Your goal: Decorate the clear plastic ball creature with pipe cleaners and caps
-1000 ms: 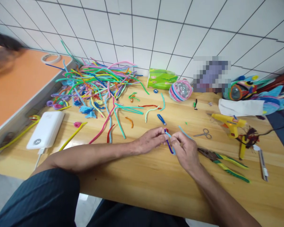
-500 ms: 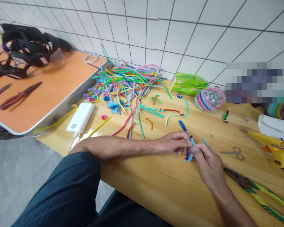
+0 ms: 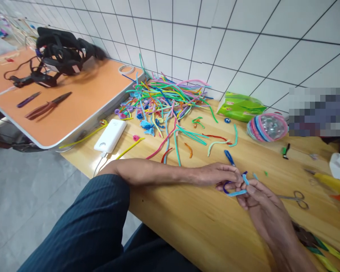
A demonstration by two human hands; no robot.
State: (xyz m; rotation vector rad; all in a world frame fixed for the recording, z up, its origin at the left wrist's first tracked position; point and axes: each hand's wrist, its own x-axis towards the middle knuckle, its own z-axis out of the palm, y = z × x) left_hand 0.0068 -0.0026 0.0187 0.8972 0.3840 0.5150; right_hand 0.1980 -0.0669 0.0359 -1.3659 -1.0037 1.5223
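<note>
Between my two hands is a small loop of light blue and dark purple pipe cleaner (image 3: 237,193). My left hand (image 3: 222,175) comes in from the left, its fingers pinched on the loop's upper side. On the right, my right hand (image 3: 265,196) pinches the light blue part between thumb and fingers. A folded dark blue pipe cleaner (image 3: 229,157) lies on the wooden table (image 3: 192,211) just beyond my left hand. Behind, a large tangled pile of coloured pipe cleaners (image 3: 170,94) rests near the tiled wall.
Scissors (image 3: 300,199), green-handled pliers (image 3: 314,241) and a yellow glue gun (image 3: 328,183) lie to the right. A white power bank (image 3: 111,136) is at left, and a green packet (image 3: 240,107) and a striped round container (image 3: 268,127) stand by the wall.
The view has shifted, so the table things appear further right. The pipe cleaner piece has turned and opened into a wider loop between my hands.
</note>
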